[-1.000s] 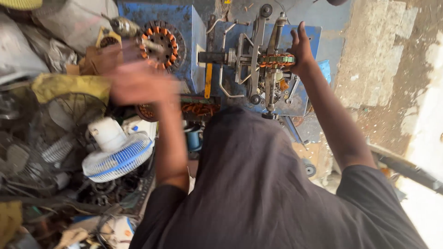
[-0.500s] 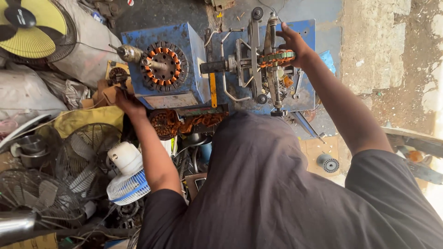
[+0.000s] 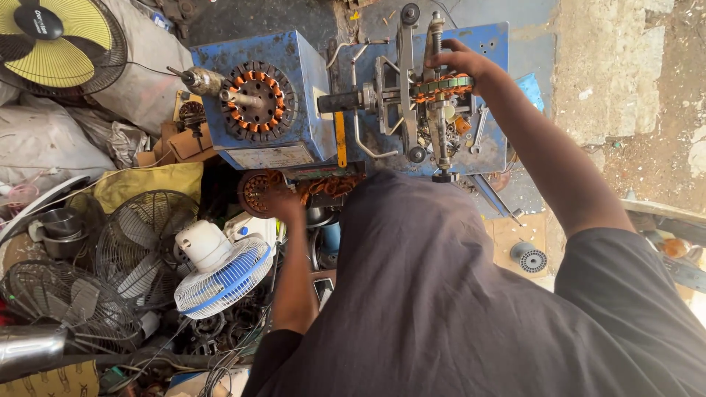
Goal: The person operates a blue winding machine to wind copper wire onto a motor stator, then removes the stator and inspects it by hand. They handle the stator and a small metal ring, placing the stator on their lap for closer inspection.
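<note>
Reaching up, the right hand [image 3: 457,60] is laid with curled fingers on the copper-wound coil [image 3: 440,84] clamped in the winding machine [image 3: 412,95]. Lower down, a second wound stator [image 3: 257,190] is gripped by the left hand [image 3: 283,202] below the blue box [image 3: 268,103].

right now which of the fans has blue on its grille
The small white fan by the left hand's forearm: its grille is blue and white. The top-left fan has yellow blades; the others are bare metal cages.

A round copper-wound stator [image 3: 259,190] lies below the blue machine; another copper-wound core [image 3: 440,85] sits clamped upright in the winding frame, far right.
</note>
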